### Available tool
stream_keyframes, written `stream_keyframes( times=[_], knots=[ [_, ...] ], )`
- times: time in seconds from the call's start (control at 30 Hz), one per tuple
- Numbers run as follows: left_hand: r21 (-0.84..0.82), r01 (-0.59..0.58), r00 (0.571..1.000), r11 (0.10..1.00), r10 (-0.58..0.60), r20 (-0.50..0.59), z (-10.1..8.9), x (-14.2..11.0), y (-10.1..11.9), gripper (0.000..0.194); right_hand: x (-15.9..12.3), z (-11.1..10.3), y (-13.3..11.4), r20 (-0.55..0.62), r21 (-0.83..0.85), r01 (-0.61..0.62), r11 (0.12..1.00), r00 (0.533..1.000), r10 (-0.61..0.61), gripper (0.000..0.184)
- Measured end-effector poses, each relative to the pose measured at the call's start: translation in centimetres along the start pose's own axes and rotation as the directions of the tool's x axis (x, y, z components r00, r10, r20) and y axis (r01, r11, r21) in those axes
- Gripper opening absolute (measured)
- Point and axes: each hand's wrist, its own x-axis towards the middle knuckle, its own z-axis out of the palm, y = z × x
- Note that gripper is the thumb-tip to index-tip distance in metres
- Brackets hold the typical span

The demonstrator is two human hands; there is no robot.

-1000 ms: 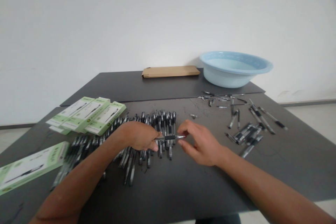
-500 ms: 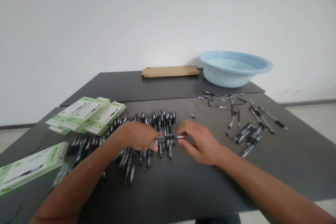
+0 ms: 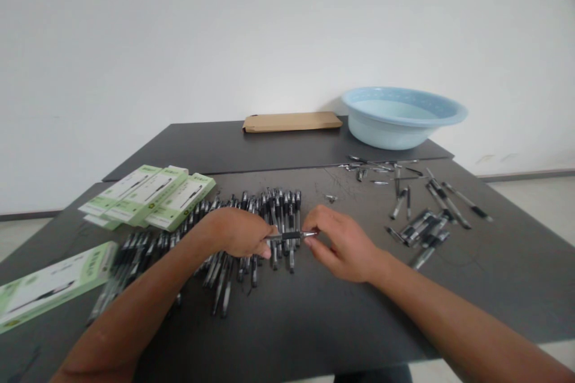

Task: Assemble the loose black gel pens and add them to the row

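Observation:
A pen [image 3: 291, 236] with a black grip lies level between my two hands, above the table. My left hand [image 3: 242, 233] pinches its barrel end, with the fingers partly hidden behind the back of the hand. At the metal tip, my right hand [image 3: 344, 244] closes thumb and forefinger on the pen. Below and behind my left hand spreads a wide row of pens [image 3: 223, 287] with clear barrels and dark grips. A small silvery pen tip [image 3: 331, 198] lies on the table just beyond my right hand.
Green-and-white pen boxes [image 3: 179, 201] are stacked at the left, and another box [image 3: 58, 281] lies nearer. Loose pens and pen parts [image 3: 424, 233] are scattered at the right. A light blue basin [image 3: 399, 131] and a flat cardboard piece [image 3: 291, 122] rest at the back.

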Motion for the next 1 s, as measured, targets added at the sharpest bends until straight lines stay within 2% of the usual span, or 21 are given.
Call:
stream_keyframes(
  times=[0.17,0.53,0.83,1.0],
  knots=[
    [0.002,0.018,1.000,1.000,-0.018,-0.008,-0.10,-0.17,0.17,0.033,-0.07,-0.04,0.00,-0.008,-0.005,-0.007,1.000,1.000,0.007,0.022],
    [-0.010,0.005,1.000,1.000,-0.005,-0.020,-0.16,-0.27,0.18,0.033,-0.01,0.10,0.18,-0.011,-0.082,0.044,0.996,0.999,-0.045,0.005],
    [-0.035,0.015,1.000,0.999,-0.015,-0.012,-0.26,-0.41,0.21,0.036,-0.01,0.00,0.08,0.015,-0.080,0.050,0.996,0.999,-0.049,0.011],
    [-0.047,0.013,1.000,0.999,-0.013,-0.008,-0.24,-0.39,0.24,0.038,0.01,0.01,0.24,0.013,-0.159,0.074,0.984,0.997,-0.073,0.018]
  ],
)
